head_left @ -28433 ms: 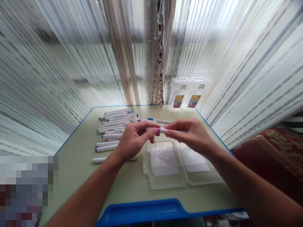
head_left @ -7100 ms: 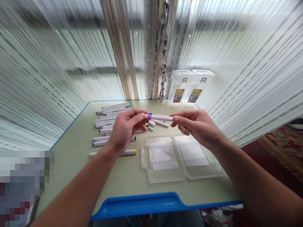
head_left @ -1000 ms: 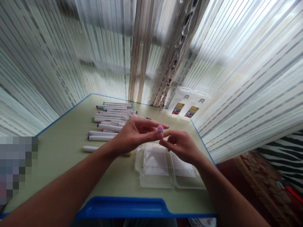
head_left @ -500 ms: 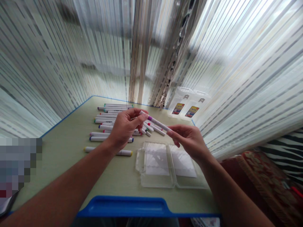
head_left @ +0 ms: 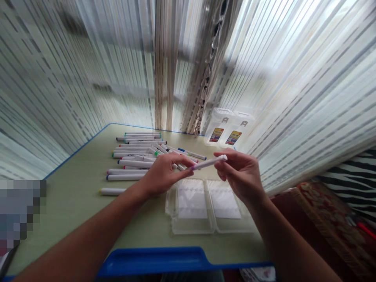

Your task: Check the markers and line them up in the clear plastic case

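Over one table [head_left: 73,215], two hands [head_left: 161,173] [head_left: 243,174] clamped on one marker [head_left: 208,162], one open case [head_left: 194,225], two standing cases [head_left: 217,126] [head_left: 235,128]

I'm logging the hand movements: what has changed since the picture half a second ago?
The marker has swung from sloping down to the right to sloping up to the right. The left hand, pinching it near the purple part, has shifted rightward; whether the right hand grips the other end is unclear. The loose markers, open clear case and two upright boxes stayed put.
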Demonstrator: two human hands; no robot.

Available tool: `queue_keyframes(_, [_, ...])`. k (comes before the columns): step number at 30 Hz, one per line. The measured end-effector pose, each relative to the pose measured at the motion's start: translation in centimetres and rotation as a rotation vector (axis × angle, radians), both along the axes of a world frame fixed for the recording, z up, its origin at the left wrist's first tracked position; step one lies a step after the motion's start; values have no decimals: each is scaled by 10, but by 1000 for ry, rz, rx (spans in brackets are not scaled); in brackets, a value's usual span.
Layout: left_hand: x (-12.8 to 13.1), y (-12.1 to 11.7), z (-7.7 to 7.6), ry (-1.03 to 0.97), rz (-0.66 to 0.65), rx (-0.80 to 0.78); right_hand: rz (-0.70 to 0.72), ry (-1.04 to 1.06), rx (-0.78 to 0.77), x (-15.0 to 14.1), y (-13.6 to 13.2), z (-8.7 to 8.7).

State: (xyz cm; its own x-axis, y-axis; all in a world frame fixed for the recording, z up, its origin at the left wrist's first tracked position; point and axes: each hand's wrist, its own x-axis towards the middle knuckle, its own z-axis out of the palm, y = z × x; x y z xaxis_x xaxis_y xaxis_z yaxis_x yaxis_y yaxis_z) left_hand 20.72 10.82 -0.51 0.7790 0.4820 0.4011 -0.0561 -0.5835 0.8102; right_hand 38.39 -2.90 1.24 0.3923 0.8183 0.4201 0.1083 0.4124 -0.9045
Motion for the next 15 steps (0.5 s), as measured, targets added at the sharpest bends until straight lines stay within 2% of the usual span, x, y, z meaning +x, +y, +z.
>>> queue_keyframes(6, [1, -7, 0, -29, -30, 86, 114, -185, 67, -16, -9, 5])
queue_keyframes(15, [5, -13, -3, -47, -88, 129, 140, -359, 132, -22, -13, 5])
